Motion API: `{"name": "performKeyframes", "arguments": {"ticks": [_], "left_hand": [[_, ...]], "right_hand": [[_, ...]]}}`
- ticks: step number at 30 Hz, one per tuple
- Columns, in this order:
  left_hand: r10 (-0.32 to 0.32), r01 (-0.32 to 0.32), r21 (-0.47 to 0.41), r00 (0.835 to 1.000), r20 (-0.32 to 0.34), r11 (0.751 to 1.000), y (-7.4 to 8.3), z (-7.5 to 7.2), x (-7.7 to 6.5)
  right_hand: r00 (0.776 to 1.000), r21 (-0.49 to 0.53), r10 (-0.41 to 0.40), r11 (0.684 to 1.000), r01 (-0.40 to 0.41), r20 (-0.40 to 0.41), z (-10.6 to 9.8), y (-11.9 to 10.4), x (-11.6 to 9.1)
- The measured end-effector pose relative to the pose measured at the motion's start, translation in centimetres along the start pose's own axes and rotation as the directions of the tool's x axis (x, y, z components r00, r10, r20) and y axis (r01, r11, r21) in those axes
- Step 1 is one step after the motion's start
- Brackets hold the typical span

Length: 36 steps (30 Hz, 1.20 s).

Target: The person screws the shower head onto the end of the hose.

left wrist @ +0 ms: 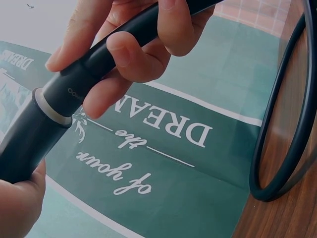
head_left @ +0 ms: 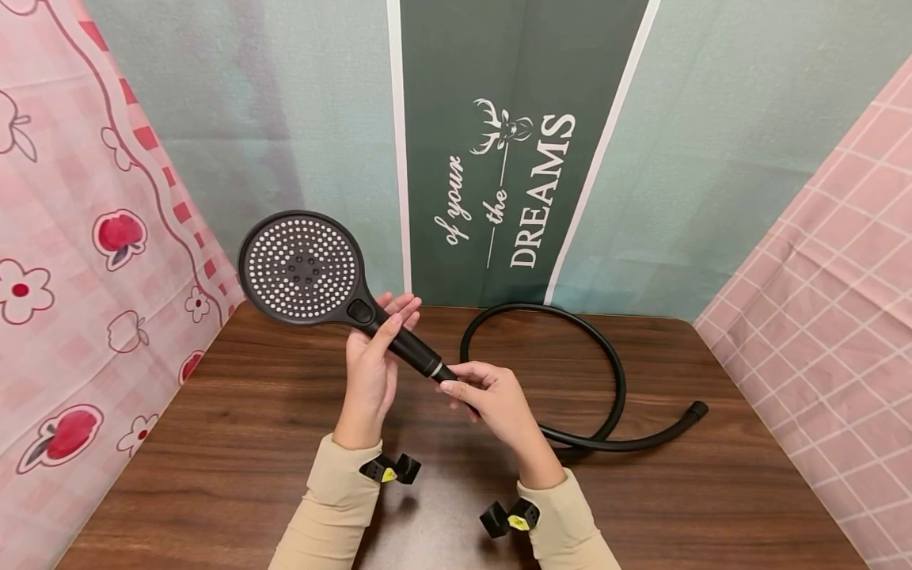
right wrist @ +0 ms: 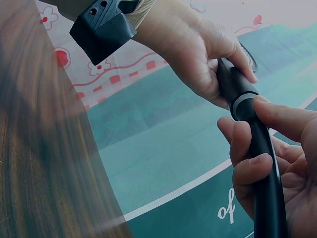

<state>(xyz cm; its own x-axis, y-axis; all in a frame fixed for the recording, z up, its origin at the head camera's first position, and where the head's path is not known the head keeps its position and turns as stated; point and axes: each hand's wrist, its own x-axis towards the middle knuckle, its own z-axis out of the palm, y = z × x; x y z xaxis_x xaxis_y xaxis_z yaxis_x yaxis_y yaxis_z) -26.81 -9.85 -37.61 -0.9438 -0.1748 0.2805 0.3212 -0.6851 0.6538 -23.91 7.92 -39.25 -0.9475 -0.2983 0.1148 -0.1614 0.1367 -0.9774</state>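
A black handheld shower head is held up over the table, its round face of white nozzles toward the head camera. My left hand grips its handle, thumb across the front and fingers behind. At the handle's lower end, my right hand pinches the end fitting of a black shower hose between thumb and fingers. In the left wrist view the hose fitting lines up with the handle, a pale ring showing between them. Several right fingers curl round the hose in the right wrist view.
The hose loops on the brown wooden table, its other end lying at the right. A green printed cloth hangs behind the table. Pink patterned cloths stand at the left and right.
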Motion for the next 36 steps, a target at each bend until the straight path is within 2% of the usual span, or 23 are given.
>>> {"name": "performKeyframes", "arguments": {"ticks": [11,21,36], "left_hand": [[0.003,-0.003,0.029,1.000,-0.008,1.000,0.06,0.05,0.11],[0.000,0.000,0.027,1.000,-0.020,1.000,0.09,0.21,0.08],[0.004,-0.004,0.022,1.000,-0.011,1.000,0.10,0.15,0.03]], "right_hand": [[0.999,0.008,0.030,1.000,-0.030,0.018,-0.25,-0.07,0.10],[0.998,0.019,0.063,0.998,-0.063,-0.010,-0.15,0.16,0.30],[0.999,0.007,0.029,1.000,-0.029,-0.016,-0.04,0.24,0.22]]}}
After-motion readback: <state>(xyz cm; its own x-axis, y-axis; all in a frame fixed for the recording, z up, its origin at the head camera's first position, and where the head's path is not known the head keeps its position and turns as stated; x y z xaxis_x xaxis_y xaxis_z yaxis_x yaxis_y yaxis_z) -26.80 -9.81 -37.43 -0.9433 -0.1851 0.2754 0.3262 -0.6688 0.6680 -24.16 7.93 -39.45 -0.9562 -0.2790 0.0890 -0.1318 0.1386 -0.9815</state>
